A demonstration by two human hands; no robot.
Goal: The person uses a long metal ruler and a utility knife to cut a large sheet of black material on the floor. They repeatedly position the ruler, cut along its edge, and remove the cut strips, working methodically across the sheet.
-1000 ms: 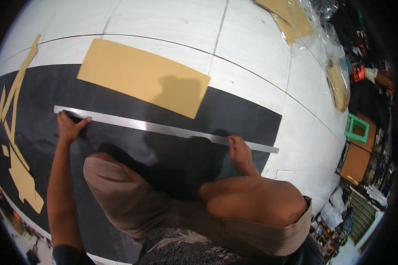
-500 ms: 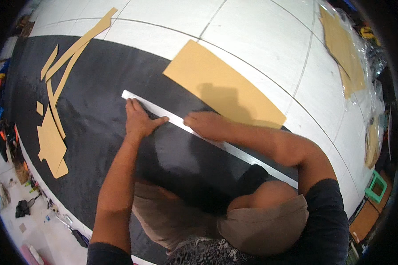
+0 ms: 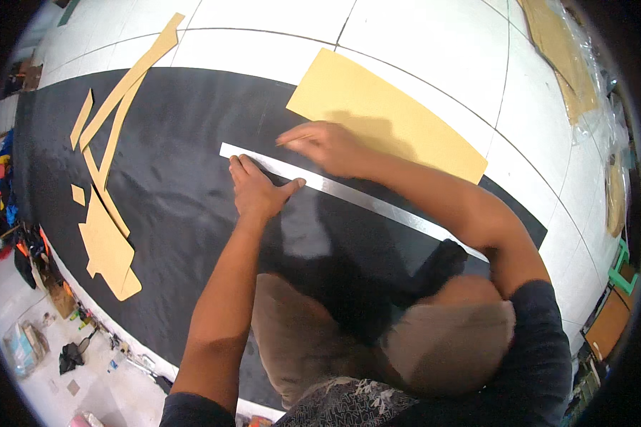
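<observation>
A long metal ruler (image 3: 363, 205) lies slantwise across a black sheet (image 3: 171, 213), running from the middle down toward my right knee. My left hand (image 3: 258, 191) rests near the ruler's far left end, its fingertips and outstretched thumb spread along the edge. Just beyond the ruler, my right hand (image 3: 324, 148) hovers over the black sheet with its fingers pinched together. Whatever sits in that pinch, if anything, is too small to make out. A large tan panel (image 3: 392, 114) with a curved far edge lies past my right hand, partly covered by my forearm and its shadow.
Several tan cut pieces (image 3: 110, 249) lie on the left of the sheet, some overlapping. White floor tiles (image 3: 434, 43) stretch beyond it. At the far right are tan sheets in clear plastic (image 3: 573, 71) and a green stool (image 3: 623, 269). Tools and clutter (image 3: 71, 356) lie lower left.
My right hand has come up off the ruler and now hangs beyond it. My left hand stays on the ruler. The whole view has shifted a little.
</observation>
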